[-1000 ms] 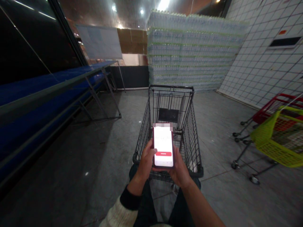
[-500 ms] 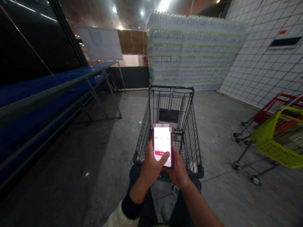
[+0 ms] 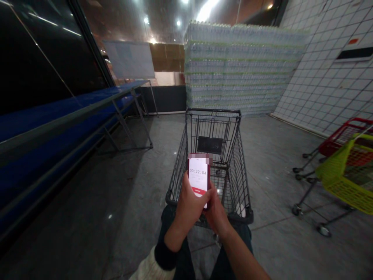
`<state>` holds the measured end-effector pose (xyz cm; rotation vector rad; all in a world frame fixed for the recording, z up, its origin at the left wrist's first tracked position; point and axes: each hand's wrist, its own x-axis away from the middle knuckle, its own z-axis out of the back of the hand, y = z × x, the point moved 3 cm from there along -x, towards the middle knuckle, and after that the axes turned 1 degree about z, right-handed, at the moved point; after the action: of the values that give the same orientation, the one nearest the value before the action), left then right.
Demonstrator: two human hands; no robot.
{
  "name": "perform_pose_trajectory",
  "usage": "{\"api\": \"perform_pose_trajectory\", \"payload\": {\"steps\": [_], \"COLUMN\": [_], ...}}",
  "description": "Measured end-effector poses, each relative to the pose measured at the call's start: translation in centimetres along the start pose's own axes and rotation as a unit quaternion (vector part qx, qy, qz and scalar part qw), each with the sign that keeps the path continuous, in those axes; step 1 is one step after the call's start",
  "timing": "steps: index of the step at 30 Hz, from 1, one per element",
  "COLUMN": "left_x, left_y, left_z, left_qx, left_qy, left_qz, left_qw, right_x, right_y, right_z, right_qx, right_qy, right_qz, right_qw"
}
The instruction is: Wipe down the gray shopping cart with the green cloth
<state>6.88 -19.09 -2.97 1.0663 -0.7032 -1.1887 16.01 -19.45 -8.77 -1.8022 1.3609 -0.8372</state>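
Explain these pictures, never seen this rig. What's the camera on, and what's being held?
There's no robot here, just a person using their bare hands. All the pictures come from one camera worn on the person's head, looking forward and down, so you see what they see. The right hand holds a smartphone from below, and the left hand lies over the phone's lower part. The screen shows 00:22:04 above a red button. The person stands behind a wire shopping cart on a grey floor. Ahead is a tall stack of wrapped bottled water. To the left is a long blue shelf, and to the right a tiled wall, a red cart and a yellow-green basket.
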Motion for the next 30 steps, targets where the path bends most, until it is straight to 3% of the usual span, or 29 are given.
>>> {"api": "perform_pose_trajectory", "payload": {"steps": [4,7,10,12,14,18,21,23,26,30], "left_x": [-0.2,-1.4,-3.9,-6.0,-8.4,-12.9,-14.8,-14.9,-14.1,-13.0], "left_y": [0.1,0.8,3.0,5.1,7.3,10.0,9.1,7.7,5.6,3.9], "left_z": [1.4,4.5,10.6,16.0,21.8,33.8,41.6,45.8,49.6,51.5], "left_qx": [-0.024,-0.072,-0.182,-0.273,-0.353,-0.487,-0.520,-0.502,-0.493,-0.486], "left_qy": [0.017,0.055,0.164,0.246,0.304,0.351,0.322,0.321,0.317,0.308], "left_qz": [-0.003,-0.044,-0.141,-0.195,-0.205,-0.082,0.062,0.151,0.197,0.217], "left_qw": [1.000,0.995,0.959,0.910,0.861,0.796,0.789,0.789,0.786,0.788], "right_x": [-0.2,-0.2,-0.4,-0.4,-0.2,0.3,0.3,0.1,-0.8,-2.3], "right_y": [0.4,0.2,-0.2,-0.5,-0.6,-0.6,-0.2,0.3,1.1,2.5], "right_z": [-1.0,-1.3,-0.4,0.8,2.2,5.0,7.0,8.3,9.9,11.2], "right_qx": [0.012,0.002,-0.011,-0.010,-0.003,0.021,0.044,0.056,0.073,0.101], "right_qy": [-0.048,-0.090,-0.099,-0.086,-0.067,-0.035,-0.020,-0.001,0.021,0.013], "right_qz": [0.005,0.019,0.019,0.017,0.017,0.018,0.013,0.004,-0.017,-0.052], "right_qw": [0.999,0.996,0.995,0.996,0.998,0.999,0.999,0.998,0.997,0.993]}}
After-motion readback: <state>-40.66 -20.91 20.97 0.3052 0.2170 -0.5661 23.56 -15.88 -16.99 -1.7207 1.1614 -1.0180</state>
